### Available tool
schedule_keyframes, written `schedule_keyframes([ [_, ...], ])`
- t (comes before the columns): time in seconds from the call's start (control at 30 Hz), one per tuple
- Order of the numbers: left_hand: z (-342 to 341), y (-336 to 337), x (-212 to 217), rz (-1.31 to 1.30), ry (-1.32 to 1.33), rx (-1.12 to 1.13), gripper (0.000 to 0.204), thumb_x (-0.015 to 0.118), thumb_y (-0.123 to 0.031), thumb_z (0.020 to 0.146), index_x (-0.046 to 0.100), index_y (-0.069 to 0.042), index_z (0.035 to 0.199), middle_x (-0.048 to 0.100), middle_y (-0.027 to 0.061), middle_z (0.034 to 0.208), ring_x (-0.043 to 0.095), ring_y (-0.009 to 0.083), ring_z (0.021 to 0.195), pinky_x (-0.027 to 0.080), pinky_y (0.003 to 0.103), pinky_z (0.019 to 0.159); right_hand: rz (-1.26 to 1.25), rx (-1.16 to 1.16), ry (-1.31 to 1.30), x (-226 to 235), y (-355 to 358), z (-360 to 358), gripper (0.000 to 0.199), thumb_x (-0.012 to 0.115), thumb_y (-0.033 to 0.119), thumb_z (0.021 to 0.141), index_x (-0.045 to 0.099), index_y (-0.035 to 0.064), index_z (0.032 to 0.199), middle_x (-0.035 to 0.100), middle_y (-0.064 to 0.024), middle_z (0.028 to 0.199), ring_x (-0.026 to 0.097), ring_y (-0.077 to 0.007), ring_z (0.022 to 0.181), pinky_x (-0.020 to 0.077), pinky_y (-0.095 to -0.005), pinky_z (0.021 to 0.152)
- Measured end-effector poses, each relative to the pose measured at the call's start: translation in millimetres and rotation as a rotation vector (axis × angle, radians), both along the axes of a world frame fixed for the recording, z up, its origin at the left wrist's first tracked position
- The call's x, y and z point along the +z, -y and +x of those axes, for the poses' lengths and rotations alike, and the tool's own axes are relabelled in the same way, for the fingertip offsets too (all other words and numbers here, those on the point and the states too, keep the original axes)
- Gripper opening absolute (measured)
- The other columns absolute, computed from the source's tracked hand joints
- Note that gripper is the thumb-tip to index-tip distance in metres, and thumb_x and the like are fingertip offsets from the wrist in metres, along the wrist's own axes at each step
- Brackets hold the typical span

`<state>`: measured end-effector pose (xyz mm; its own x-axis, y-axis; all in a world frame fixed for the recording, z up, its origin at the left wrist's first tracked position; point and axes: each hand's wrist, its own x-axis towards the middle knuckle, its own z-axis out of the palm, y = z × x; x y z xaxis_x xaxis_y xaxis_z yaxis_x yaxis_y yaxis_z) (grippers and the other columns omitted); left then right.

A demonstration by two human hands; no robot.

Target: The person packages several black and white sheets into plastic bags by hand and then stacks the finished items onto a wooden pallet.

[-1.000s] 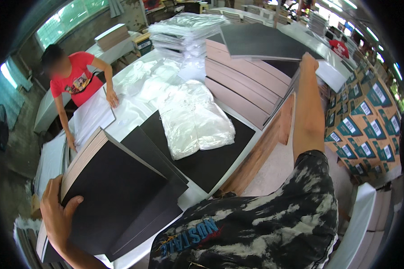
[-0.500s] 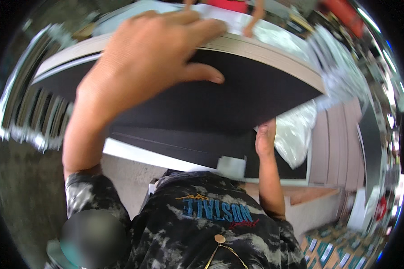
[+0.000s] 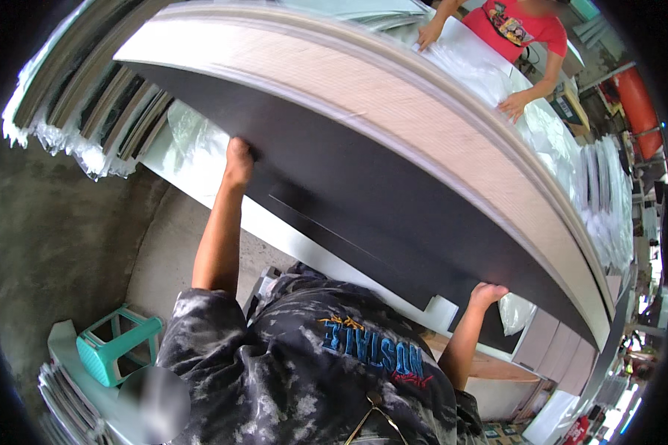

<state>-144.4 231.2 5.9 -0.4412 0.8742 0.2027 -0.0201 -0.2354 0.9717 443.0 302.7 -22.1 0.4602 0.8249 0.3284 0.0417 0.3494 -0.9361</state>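
Note:
A large panel (image 3: 378, 170) with a black face and a broad pale wood-grain band (image 3: 334, 96) is tilted up before me, spanning most of the picture. My left hand (image 3: 237, 162) grips its lower part on the left. Farther right, my right hand (image 3: 487, 295) holds it near the right end. Fingers of both hands are partly hidden against the panel. Beneath lies a second dark surface with a pale edge, and a small white piece (image 3: 443, 313) sits on that edge close to my shirt.
Across the table a person in a red shirt (image 3: 508, 33) has both hands on clear plastic wrapping (image 3: 471, 63). Wrapped panels (image 3: 89, 81) stand stacked at the left, others (image 3: 605, 185) at the right. A teal stool (image 3: 119, 345) stands on the floor at lower left.
My left hand has gone from the panel's top edge down to its lower left part. The panel shows more of its wood-grain band. The view has shifted, bringing the other person into sight.

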Motion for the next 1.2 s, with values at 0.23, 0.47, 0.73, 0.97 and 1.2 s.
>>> schedule_keyframes([
  [0.23, 28.8, -52.2, 163.9, -0.344, -0.237, 0.259, 0.087, 0.042, -0.067, 0.080, 0.055, 0.016, 0.104, 0.059, 0.0221, 0.103, 0.055, 0.0258, 0.100, 0.039, 0.032, 0.089, -0.356, -0.018, -0.090, 147.8, 10.0, -80.7, 0.073, 0.043, 0.057, 0.086, 0.038, -0.0024, 0.129, 0.047, -0.0132, 0.127, 0.050, -0.0266, 0.111, 0.0413, -0.0376, 0.095],
  [0.47, -46.0, -119.9, 122.2, -0.504, -0.253, -0.022, 0.096, 0.048, -0.066, 0.078, 0.042, 0.021, 0.117, 0.050, 0.0254, 0.120, 0.049, 0.0290, 0.113, 0.033, 0.032, 0.097, -0.677, 0.206, 0.124, 150.2, -26.9, -132.8, 0.089, 0.050, 0.063, 0.079, 0.028, -0.0006, 0.137, 0.031, -0.0139, 0.140, 0.029, -0.0241, 0.129, 0.0205, -0.0321, 0.107],
  [0.73, -63.7, -115.2, 21.3, -0.763, -0.221, -0.253, 0.087, 0.039, -0.062, 0.085, 0.030, 0.010, 0.132, 0.035, 0.0206, 0.137, 0.033, 0.0275, 0.128, 0.022, 0.032, 0.106, -1.013, 0.320, 0.449, 75.4, -39.1, -127.5, 0.090, 0.047, 0.070, 0.075, 0.057, -0.0149, 0.102, 0.058, -0.0282, 0.103, 0.056, -0.0350, 0.101, 0.0433, -0.0385, 0.085],
  [0.97, -40.1, -119.6, 33.6, -0.812, -0.202, -0.347, 0.090, 0.038, -0.063, 0.085, 0.029, 0.014, 0.130, 0.035, 0.0223, 0.136, 0.037, 0.0288, 0.125, 0.027, 0.033, 0.104, -0.973, -0.432, 0.823, 44.5, -56.6, -31.6, 0.067, 0.045, 0.055, 0.085, 0.055, -0.0054, 0.110, 0.053, -0.0246, 0.115, 0.049, -0.0365, 0.110, 0.0396, -0.0430, 0.090],
  [1.2, -34.0, -117.0, 43.3, -0.765, -0.269, -0.323, 0.087, 0.038, -0.060, 0.087, 0.027, 0.015, 0.130, 0.033, 0.0216, 0.137, 0.035, 0.0292, 0.126, 0.025, 0.033, 0.105, -0.973, 0.227, 0.325, 11.7, -59.2, -9.7, 0.104, 0.066, 0.064, 0.062, 0.039, -0.0174, 0.122, 0.047, -0.0284, 0.123, 0.047, -0.0328, 0.115, 0.0357, -0.0366, 0.097],
])
